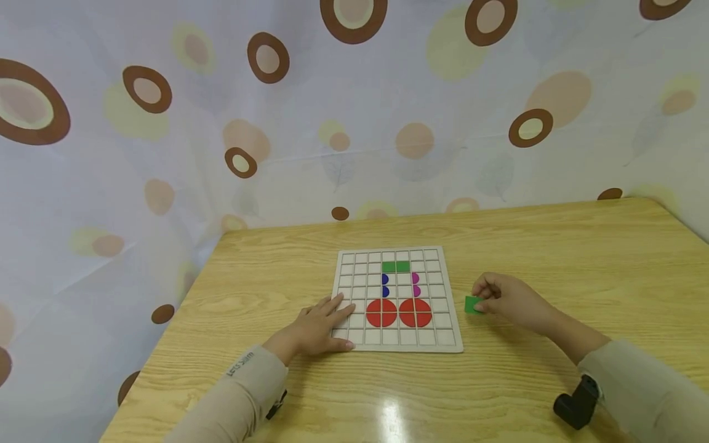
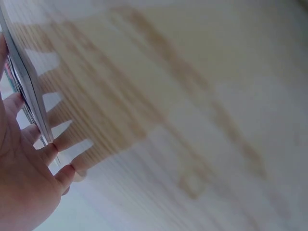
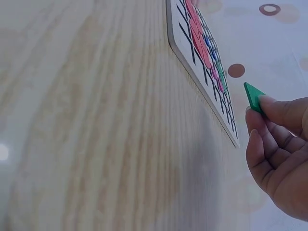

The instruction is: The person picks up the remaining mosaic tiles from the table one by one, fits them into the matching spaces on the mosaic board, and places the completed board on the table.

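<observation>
A white grid board (image 1: 360,337) lies flat on the table with colored pieces set in its squares. Two green squares (image 1: 396,266) sit side by side near the far edge. Below them are blue half-circles (image 1: 385,285) and magenta half-circles (image 1: 416,285), then two red circles (image 1: 415,312) made of quarter pieces. My left hand (image 1: 324,326) rests with spread fingers on the board's left edge. Just off the board's right side, my right hand (image 1: 506,298) pinches a green square tile (image 1: 471,304) between thumb and fingers; the right wrist view shows this tile (image 3: 252,97) held above the table.
The wooden table (image 1: 266,264) extends on all sides of the board. Behind it hangs a pale cloth (image 1: 299,111) with brown and peach circles. A black wrist device (image 1: 577,403) is strapped at the right sleeve.
</observation>
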Motion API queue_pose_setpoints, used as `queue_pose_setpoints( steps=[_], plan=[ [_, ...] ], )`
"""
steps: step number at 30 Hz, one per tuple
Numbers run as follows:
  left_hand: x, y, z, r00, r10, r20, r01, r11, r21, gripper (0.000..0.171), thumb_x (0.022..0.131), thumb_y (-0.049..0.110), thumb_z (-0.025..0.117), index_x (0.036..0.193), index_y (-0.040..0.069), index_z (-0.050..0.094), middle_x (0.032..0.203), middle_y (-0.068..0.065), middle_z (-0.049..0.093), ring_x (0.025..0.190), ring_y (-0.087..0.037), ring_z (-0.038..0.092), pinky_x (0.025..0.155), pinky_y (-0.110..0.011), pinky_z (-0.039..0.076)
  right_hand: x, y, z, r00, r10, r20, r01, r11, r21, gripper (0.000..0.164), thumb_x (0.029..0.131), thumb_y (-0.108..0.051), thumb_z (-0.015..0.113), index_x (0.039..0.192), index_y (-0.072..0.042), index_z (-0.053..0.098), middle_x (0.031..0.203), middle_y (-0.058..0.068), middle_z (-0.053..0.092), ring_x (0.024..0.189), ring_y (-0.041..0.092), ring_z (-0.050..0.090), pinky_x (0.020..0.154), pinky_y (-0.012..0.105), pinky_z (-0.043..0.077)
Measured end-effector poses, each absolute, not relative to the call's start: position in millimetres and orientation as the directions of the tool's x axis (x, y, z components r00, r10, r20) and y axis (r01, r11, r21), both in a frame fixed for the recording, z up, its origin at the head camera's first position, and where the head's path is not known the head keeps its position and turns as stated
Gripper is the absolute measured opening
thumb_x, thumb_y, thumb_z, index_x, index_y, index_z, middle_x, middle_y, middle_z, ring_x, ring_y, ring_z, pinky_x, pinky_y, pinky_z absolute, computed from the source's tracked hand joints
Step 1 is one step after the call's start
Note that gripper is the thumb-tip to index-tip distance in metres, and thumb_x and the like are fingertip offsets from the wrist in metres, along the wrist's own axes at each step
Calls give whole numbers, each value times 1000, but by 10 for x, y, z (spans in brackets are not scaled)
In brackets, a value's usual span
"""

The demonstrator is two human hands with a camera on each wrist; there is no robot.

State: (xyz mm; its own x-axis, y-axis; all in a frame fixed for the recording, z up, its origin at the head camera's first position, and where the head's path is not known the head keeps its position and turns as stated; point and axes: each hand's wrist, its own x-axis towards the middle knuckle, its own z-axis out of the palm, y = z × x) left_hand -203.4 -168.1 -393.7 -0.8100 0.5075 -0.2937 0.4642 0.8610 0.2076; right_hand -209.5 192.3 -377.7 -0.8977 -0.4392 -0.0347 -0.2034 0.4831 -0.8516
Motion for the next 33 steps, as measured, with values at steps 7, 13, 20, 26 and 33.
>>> queue_pose_setpoints(
  steps=[7, 13, 20, 26, 33],
  plan=[
    [-2047, -1682, -3939, -804, 513, -301, 470, 858, 207, 72, 80, 55, 46, 138, 20, 22, 143, -10, 10, 128, -30, 9, 95, -52, 18, -2245, 1834, -3788, -909, -415, -33, -200, 505, -840, 16, 82, -2, 56, 96, 4, 51, 86, 9, 53, 79, 20, 49, 65, 30, 46],
    [-2048, -1681, -3957, -803, 516, -298, 476, 856, 200, 73, 80, 55, 46, 138, 19, 22, 143, -10, 10, 128, -31, 9, 94, -52, 18, -2392, 1735, -3825, -929, -368, -17, -193, 525, -829, 15, 81, -3, 58, 94, 3, 53, 85, 10, 51, 78, 21, 47, 63, 30, 45],
    [-2056, -1680, -3960, -808, 505, -304, 463, 863, 203, 73, 79, 56, 45, 138, 21, 21, 143, -9, 9, 128, -30, 8, 95, -53, 17, -2551, 1622, -3886, -952, -305, 4, -182, 560, -808, 11, 81, -5, 58, 90, 1, 55, 84, 9, 53, 77, 22, 48, 63, 29, 41],
    [-2055, -1677, -3943, -811, 495, -312, 455, 869, 196, 73, 79, 56, 45, 138, 22, 21, 143, -8, 8, 128, -30, 8, 95, -52, 17, -2677, 1547, -3923, -947, -320, 35, -222, 569, -792, 7, 82, -4, 57, 88, 0, 56, 83, 10, 54, 76, 22, 50, 61, 29, 42],
    [-2043, -1683, -3936, -810, 499, -309, 458, 866, 199, 72, 80, 55, 46, 138, 21, 22, 143, -8, 9, 128, -30, 9, 94, -53, 17, -2829, 1438, -3951, -945, -325, 40, -228, 568, -790, 5, 82, -1, 55, 87, 0, 55, 81, 9, 54, 74, 21, 49, 60, 28, 43]
  ],
)
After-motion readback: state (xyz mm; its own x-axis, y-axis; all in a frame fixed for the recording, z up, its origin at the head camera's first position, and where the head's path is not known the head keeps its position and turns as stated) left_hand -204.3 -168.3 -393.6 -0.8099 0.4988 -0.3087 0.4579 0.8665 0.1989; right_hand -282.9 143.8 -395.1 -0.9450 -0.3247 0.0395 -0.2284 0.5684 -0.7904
